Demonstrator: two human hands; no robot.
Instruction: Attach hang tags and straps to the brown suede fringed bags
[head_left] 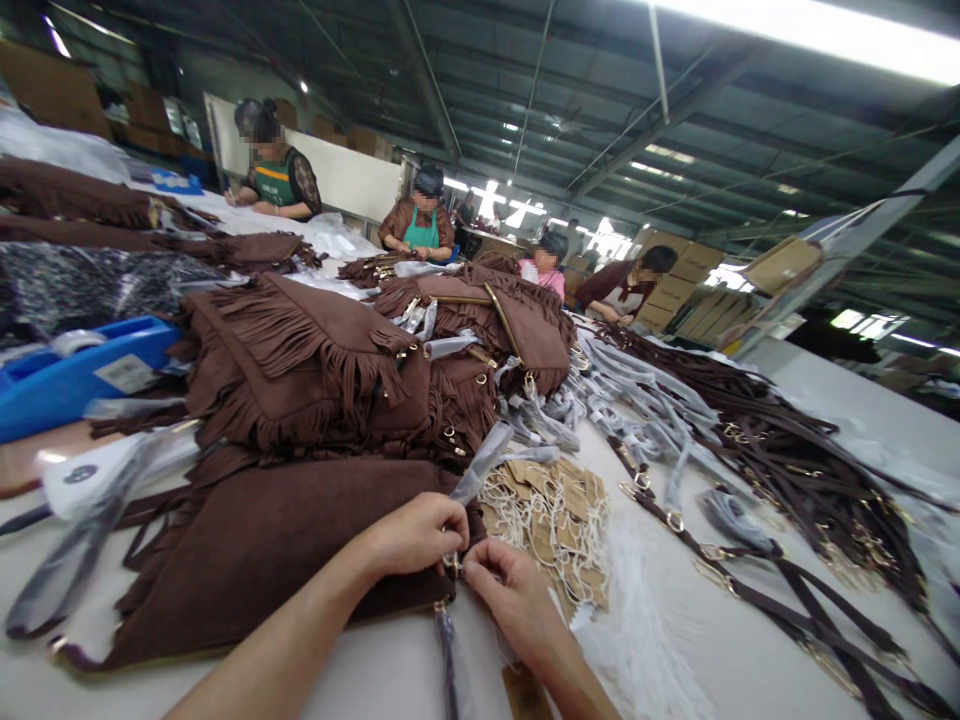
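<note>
A dark brown suede-like bag (300, 540) with fringe lies on the white table in front of me. At its right end, my left hand (424, 535) is closed around a small metal ring or clasp (452, 563). My right hand (510, 590) pinches at the same fitting from the other side, thumb and forefinger together. A plastic-wrapped strap (484, 462) rises just behind my left fingers. Below the hands, another wrapped strap or pull (447, 645) hangs from a gold fitting. A brown card tag (525, 690) sits under my right wrist.
Fringed brown bags (300, 360) are piled beyond. Brown tags with white strings (555, 510) lie right of my hands, beside white plastic fasteners (637, 620). Dark straps with gold hardware (795, 440) spread rightward. A blue tape dispenser (90, 370) stands left. Several people work across the table.
</note>
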